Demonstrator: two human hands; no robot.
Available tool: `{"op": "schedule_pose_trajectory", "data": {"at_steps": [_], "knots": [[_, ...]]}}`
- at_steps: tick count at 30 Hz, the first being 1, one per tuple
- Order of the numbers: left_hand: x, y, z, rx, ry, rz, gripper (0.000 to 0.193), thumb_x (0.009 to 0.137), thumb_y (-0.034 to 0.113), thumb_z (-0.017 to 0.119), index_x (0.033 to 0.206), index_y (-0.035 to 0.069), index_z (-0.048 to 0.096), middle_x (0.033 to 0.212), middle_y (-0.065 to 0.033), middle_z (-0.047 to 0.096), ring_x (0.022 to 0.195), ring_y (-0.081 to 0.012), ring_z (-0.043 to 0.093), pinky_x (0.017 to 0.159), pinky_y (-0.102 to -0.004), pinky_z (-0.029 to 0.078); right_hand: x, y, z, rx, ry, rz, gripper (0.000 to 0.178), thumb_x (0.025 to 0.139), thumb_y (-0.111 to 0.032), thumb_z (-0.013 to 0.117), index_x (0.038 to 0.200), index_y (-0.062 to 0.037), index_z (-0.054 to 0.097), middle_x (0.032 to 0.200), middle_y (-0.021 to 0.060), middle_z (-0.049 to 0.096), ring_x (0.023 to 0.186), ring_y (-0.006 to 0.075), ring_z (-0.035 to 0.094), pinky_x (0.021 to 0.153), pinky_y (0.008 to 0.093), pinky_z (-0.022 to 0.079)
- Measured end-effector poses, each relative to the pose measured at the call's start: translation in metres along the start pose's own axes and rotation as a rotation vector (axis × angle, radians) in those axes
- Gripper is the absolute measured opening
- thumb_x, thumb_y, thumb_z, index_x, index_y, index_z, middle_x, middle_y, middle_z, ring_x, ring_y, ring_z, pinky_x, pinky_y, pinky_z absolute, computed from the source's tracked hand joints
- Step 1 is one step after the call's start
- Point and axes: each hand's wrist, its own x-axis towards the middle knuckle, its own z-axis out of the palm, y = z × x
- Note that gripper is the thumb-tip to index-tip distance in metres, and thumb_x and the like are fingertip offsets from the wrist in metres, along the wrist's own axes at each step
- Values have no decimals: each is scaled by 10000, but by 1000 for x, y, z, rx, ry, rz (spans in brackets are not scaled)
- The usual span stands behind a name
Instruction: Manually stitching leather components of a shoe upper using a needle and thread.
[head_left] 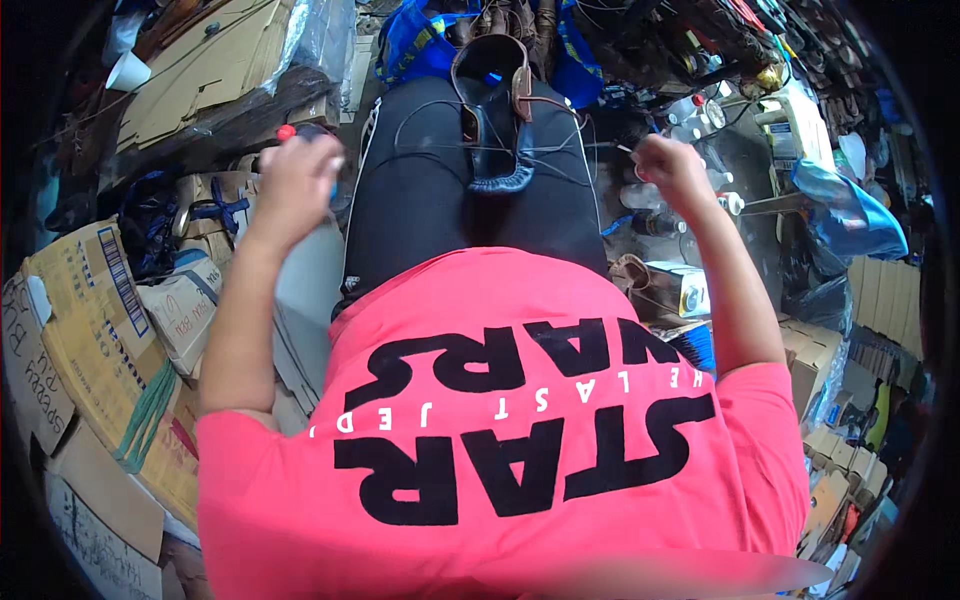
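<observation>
Pink shirt (540, 440), 6 o'clock. My right grip (672, 168), 2 o'clock, clamps thin tool (625, 148); left grip (302, 180), 10 o'clock: cannot tell. Overpulled thread (570, 149) could topple shoe (492, 125).

Left hand (300, 185) blurred; what the red knob (286, 132) belongs to is unclear. Right hand (668, 170) hides grip of thin metal tool (624, 149). Thread (430, 146) ends untraceable. Pink T-shirt (290, 530) cut by lower edge.

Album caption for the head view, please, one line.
Left hand and right hand, fingers curled, flank a shoe at the knees, dark threads trailing to either side.
</observation>
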Motion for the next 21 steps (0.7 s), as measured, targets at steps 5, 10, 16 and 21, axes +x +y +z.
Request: {"op": "schedule_pose_trajectory", "data": {"at_steps": [5,10,16,21], "knots": [[32,44,-46,-1018,150,-138,8,845,33,626,846,26,628,849,-20,608,744,-77,543,668,-203,439,25,-50,-16,1246,206,-8,206,854,-187,646,966,-14,641,895,50,629,844,134,595,806,279,467],[58,124,-30,-1445,-117,428,125,838,145,660,824,28,618,942,-116,605,921,-187,573,827,-290,442,43,-146,-4,1559,-163,-410,194,927,-192,554,965,-10,605,943,96,629,861,173,604,828,333,470],[15,82,-8,-811,-388,-23,81,858,101,597,867,21,609,897,-93,632,814,-224,611,735,-323,476,0,-120,-28,426,-540,-180,200,806,-160,713,794,-2,591,732,6,497,677,85,489,624,243,414],[-47,-89,-54,193,-48,-421,182,740,156,671,872,31,651,849,-163,604,832,-333,593,754,-396,469,-50,77,-57,-246,-274,439,240,767,-201,615,942,-45,666,951,157,657,879,300,640,741,363,486]]}}
